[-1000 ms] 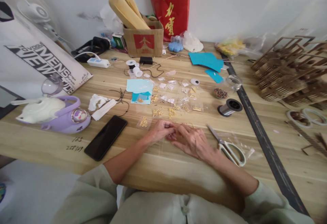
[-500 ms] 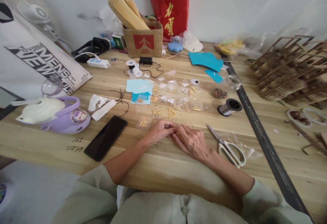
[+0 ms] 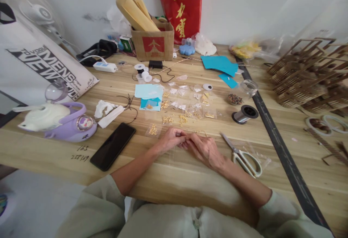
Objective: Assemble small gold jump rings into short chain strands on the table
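My left hand and my right hand meet fingertip to fingertip low over the table. Both are closed in a pinch, and whatever sits between the fingers is too small to make out. Just beyond them lie small heaps of gold beads and little clear bags of silver pieces. A bag of gold beads rests left of my left hand. To the right of my right hand are scissors with pale handles, their blades slightly apart.
A black phone and a purple water bottle stand left. On the right are a spool of silver wire, a jar of dark beads and brown wooden baskets. A cardboard box sits at the back.
My right hand's fingers have shifted slightly and drawn closer together against the left fingertips. The left hand stays almost in place, and the things on the table have not moved.
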{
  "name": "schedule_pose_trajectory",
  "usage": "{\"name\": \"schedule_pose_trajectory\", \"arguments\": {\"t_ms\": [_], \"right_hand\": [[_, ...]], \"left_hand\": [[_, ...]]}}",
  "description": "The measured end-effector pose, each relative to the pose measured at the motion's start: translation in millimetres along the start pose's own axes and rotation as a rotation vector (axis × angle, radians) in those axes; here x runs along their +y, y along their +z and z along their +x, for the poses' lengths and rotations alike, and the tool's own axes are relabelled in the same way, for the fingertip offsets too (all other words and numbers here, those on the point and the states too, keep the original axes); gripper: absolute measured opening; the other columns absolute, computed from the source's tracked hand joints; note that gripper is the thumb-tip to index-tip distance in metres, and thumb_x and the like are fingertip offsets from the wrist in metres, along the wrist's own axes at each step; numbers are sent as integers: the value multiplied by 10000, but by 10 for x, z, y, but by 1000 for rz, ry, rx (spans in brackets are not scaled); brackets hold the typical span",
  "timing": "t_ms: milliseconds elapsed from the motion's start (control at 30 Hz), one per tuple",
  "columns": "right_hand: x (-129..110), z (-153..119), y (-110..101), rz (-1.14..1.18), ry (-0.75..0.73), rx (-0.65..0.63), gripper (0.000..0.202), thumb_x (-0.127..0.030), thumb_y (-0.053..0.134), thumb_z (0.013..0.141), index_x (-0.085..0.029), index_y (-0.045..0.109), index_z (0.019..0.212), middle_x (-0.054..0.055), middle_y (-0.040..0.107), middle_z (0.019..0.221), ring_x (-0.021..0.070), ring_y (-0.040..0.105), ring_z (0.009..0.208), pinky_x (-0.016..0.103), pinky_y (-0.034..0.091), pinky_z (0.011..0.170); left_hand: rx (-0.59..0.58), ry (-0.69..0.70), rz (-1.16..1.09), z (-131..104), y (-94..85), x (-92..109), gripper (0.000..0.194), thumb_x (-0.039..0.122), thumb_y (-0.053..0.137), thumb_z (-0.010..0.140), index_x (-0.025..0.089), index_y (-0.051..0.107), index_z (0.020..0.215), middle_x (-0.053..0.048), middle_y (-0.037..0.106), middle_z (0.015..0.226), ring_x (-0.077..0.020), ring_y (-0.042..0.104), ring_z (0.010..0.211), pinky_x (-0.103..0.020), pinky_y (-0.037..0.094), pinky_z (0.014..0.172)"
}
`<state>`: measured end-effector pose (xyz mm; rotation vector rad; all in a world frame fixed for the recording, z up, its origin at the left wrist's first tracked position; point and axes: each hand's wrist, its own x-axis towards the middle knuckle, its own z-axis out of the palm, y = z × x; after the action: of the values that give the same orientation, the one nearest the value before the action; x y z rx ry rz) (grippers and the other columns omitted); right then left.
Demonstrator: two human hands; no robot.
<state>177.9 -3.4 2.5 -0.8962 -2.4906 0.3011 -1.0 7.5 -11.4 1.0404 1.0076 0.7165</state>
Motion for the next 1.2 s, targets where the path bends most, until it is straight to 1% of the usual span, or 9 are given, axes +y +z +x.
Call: {"name": "schedule_pose_trajectory", "arguments": {"t_ms": [133, 267, 400, 633, 767, 833, 1000, 1100, 1200], "right_hand": [[47, -14, 31, 31, 26, -7, 131, -220, 388, 964, -174, 508, 938, 8, 643, 686, 110, 578, 571, 213, 314, 532], [65, -12, 36, 98, 111, -25, 117, -222, 405, 953, -174, 505, 915, 18, 662, 712, 109, 584, 573, 210, 335, 540], [74, -5, 29, 179, 192, -65, 96, -228, 417, 942, -186, 501, 926, 8, 663, 724, 107, 576, 560, 211, 347, 534], [73, 18, 6, 359, 246, -50, 68, -226, 421, 935, -205, 483, 952, 13, 665, 758, 113, 571, 567, 225, 380, 550], [47, 37, -31, 401, 275, -27, 73, -214, 412, 931, -205, 474, 969, 15, 633, 743, 125, 570, 590, 230, 393, 545], [29, 45, -42, 389, 244, -14, 65, -218, 452, 912, -202, 478, 968, 22, 611, 762, 135, 567, 626, 236, 406, 554], [-11, 49, -18, 252, 99, 20, 154, -245, 601, 828, -197, 484, 917, 59, 556, 873, 189, 543, 813, 307, 457, 701], [-27, 37, 10, 162, 58, 3, 131, -255, 592, 841, -198, 487, 895, 63, 538, 887, 193, 515, 824, 311, 451, 700], [-40, 23, 32, 37, 30, 11, 110, -289, 555, 879, -188, 517, 900, 79, 546, 916, 196, 501, 833, 314, 436, 705]], "left_hand": [[-10, 1, 5, 8, -6, -1, 512, 590, 741, 593, 101, 634, 702, -39, 664, 604, -121, 632, 539, -229, 503, 553], [-17, 8, -3, 12, -22, -4, 503, 580, 743, 600, 101, 626, 699, -40, 668, 621, -119, 636, 551, -224, 504, 556], [-27, 37, -9, 10, -44, -22, 448, 532, 735, 652, 101, 636, 724, -48, 682, 654, -117, 642, 563, -225, 512, 567], [-9, 23, -30, 22, -68, -50, 387, 469, 745, 673, 104, 650, 757, -51, 696, 676, -130, 659, 574, -235, 522, 567], [-7, 28, -36, 40, -74, -75, 369, 455, 740, 687, 106, 667, 783, -55, 705, 699, -143, 673, 607, -242, 531, 581], [10, 29, -39, 46, -73, -81, 373, 450, 757, 665, 104, 674, 777, -52, 704, 694, -136, 663, 594, -237, 529, 573], [45, 16, -73, 47, -48, -62, 357, 423, 775, 641, 101, 692, 769, -48, 704, 676, -142, 659, 599, -237, 527, 575], [49, 19, -89, 48, -36, -52, 331, 395, 785, 625, 101, 697, 748, -38, 695, 640, -141, 649, 586, -238, 521, 577], [94, 33, -86, 51, -33, -54, 325, 376, 794, 608, 105, 707, 766, -33, 694, 648, -134, 635, 586, -229, 504, 572]]}}
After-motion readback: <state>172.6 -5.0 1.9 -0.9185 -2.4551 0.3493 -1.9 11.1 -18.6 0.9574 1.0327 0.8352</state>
